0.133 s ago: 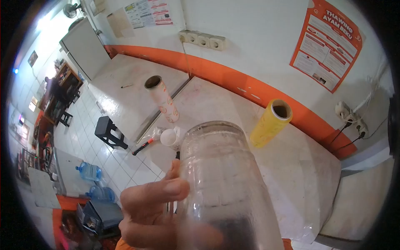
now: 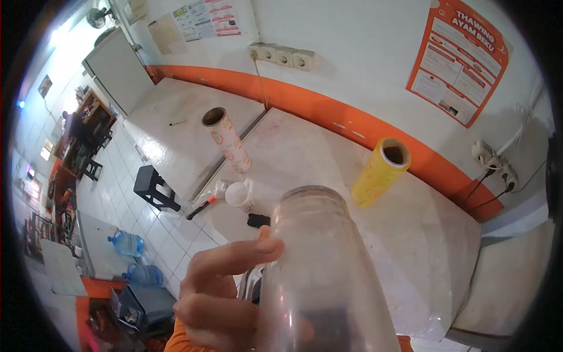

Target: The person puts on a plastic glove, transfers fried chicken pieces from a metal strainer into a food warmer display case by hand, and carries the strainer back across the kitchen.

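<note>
My left hand (image 2: 226,287) comes in from the lower left, its fingers bent and closed against a clear, cylindrical, jar-like container (image 2: 322,258). The container fills the lower middle, its narrower rounded end away from me; dark shapes show blurred through its wall. A curved, shiny metal part (image 2: 250,286) shows between my fingers and the container; what it belongs to is hidden. My right hand cannot be made out. Beyond the container, a white cup (image 2: 239,196) and a small black object (image 2: 258,220) rest on the pale table (image 2: 410,252).
A patterned roll (image 2: 227,141) and a yellow roll (image 2: 381,173) stand on the table. A red-and-black handled tool (image 2: 202,208) lies near its left edge. On the floor are a black stool (image 2: 155,188) and blue water bottles (image 2: 126,242). A person (image 2: 76,128) is far left.
The container's far end has shifted right and slightly down in view, with my left hand moving right alongside it. More of the small black object on the table now shows.
</note>
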Demonstrator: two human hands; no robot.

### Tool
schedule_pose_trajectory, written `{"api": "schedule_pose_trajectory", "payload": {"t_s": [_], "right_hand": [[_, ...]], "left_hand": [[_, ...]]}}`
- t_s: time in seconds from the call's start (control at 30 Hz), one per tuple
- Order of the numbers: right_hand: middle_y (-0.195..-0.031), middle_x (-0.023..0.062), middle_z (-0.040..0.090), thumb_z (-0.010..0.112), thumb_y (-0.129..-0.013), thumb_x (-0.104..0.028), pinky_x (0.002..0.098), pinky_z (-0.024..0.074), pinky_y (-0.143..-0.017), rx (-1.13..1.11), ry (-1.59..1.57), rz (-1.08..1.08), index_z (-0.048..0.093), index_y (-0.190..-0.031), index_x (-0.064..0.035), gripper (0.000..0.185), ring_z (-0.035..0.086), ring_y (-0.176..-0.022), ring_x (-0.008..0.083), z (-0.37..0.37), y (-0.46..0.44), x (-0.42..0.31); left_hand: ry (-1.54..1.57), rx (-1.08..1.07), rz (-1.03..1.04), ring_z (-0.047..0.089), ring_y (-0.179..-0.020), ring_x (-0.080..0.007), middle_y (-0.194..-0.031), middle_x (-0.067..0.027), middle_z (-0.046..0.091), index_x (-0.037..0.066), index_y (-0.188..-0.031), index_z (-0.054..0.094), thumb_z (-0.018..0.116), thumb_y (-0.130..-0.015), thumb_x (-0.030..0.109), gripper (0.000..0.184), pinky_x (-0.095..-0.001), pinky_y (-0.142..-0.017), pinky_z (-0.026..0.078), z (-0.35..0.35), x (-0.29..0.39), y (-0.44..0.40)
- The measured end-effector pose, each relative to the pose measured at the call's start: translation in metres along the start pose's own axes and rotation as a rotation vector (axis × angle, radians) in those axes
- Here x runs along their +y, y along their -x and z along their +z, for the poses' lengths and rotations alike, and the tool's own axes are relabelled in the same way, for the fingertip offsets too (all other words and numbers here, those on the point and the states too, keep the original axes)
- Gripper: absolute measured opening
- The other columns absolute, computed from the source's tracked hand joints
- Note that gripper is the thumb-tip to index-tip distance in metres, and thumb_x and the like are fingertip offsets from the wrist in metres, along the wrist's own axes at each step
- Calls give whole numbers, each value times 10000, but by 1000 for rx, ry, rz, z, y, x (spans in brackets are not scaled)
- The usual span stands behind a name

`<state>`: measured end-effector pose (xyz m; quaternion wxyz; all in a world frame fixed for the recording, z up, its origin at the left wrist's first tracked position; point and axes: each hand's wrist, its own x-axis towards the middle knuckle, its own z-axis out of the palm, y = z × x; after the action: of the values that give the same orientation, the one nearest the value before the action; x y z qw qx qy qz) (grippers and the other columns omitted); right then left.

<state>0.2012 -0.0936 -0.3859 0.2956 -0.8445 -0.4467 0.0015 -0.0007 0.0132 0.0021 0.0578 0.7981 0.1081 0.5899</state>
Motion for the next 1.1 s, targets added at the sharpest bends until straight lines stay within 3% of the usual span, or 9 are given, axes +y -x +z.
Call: {"api": "schedule_pose_trajectory", "payload": {"t_s": [0.1, 0.2, 0.27, 0.43, 0.5, 0.7, 0.83, 0.9, 1.1], "right_hand": [[-1269, 189, 472, 773, -656, -420, 535, 324, -982, -52, 20, 40, 319, -1471, -49, 1004, 437, -1171, 375, -6, 0, -2], [-1282, 193, 468, 786, -644, -390, 539, 314, -1007, -61, 24, 63, 319, -1469, -51, 1006, 432, -1190, 382, -10, 3, 1], [-1285, 195, 468, 790, -635, -382, 542, 311, -1012, -54, 5, 68, 322, -1465, -53, 1008, 431, -1194, 385, -10, 1, 0], [-1278, 198, 470, 792, -623, -392, 549, 309, -1008, -84, -18, 98, 330, -1456, -56, 1010, 430, -1189, 389, 0, 5, 9], [-1280, 180, 478, 816, -617, -405, 529, 334, -992, -69, 0, 82, 335, -1469, -71, 1034, 445, -1164, 372, 0, 5, 10], [-1314, 201, 461, 773, -654, -493, 549, 311, -1020, -117, 44, 94, 327, -1458, -53, 1020, 430, -1187, 385, 4, 4, 15], [-1315, 204, 458, 765, -663, -515, 541, 319, -1016, -159, 42, 112, 329, -1455, -40, 1021, 434, -1178, 386, -3, 0, 11], [-1303, 194, 468, 797, -636, -447, 539, 317, -1016, -151, 37, 135, 336, -1460, -61, 1020, 436, -1169, 376, -7, -2, 6], [-1302, 190, 472, 807, -628, -417, 541, 307, -1022, -123, 16, 120, 337, -1464, -67, 1020, 433, -1174, 378, -5, 2, 11]], "left_hand": [[213, -27, -46, 550, -1166, -442, -983, -50, 493, 119, -970, 643, 832, -775, 288, 320, -417, -782, 649, -1, -7, -3], [495, -58, -264, 593, -1110, -503, -1031, -116, 598, 60, -816, 666, 885, -629, 157, 303, -528, -844, 584, -1, -11, 1], [463, -134, -365, 601, -1111, -499, -1065, -159, 649, 30, -770, 652, 912, -565, 86, 336, -554, -849, 558, -2, -14, 1], [23, -347, -458, 658, -994, -319, -975, -172, 664, 3, -709, 580, 897, -653, 81, 332, -360, -735, 543, 24, -54, 28], [166, -297, -600, 605, -851, -209, -905, -119, 641, 4, -688, 550, 860, -714, 72, 318, -296, -664, 472, 49, -78, 57], [230, -217, -921, 477, -748, -162, -802, -42, 515, -7, -656, 527, 848, -760, 136, 367, -305, -615, 405, 121, -150, 174], [116, -150, -1047, 495, -769, -161, -807, -49, 529, -33, -691, 566, 848, -768, 172, 358, -310, -648, 430, 150, -170, 229], [99, -126, -1133, 540, -807, -163, -844, -72, 580, -38, -723, 616, 841, -777, 213, 341, -318, -703, 466, 159, -179, 251], [89, -9, -1059, 499, -774, -127, -842, -42, 531, -52, -749, 619, 841, -789, 166, 314, -274, -637, 461, 176, -179, 263]]}}
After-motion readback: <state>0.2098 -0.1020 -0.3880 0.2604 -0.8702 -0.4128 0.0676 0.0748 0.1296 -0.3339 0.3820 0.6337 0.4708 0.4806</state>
